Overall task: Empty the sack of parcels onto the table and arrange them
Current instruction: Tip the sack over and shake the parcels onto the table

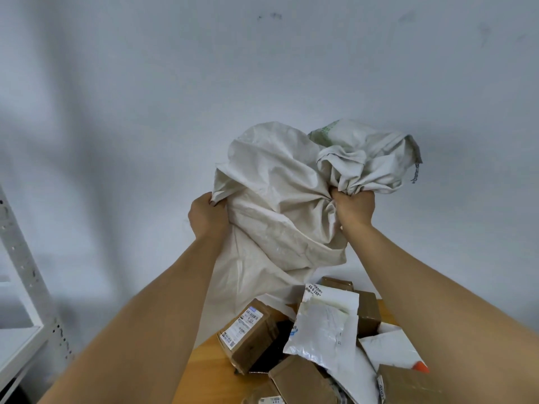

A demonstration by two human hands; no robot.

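A crumpled off-white woven sack (277, 205) hangs upside down, lifted high over the wooden table (204, 365). My left hand (205, 215) grips its left edge. My right hand (354, 207) clutches a bunched fold on its right side. Below the sack's open end lies a heap of parcels: a brown cardboard box with a white label (250, 333), a white plastic mailer (323, 330), another brown box (303, 380) and more boxes and mailers at the right (367, 313). The sack looks limp; its inside is hidden.
A white metal shelf unit (20, 301) stands at the left edge. A pale grey wall (262, 68) fills the background behind the table. My forearms cross the lower part of the view on both sides of the heap.
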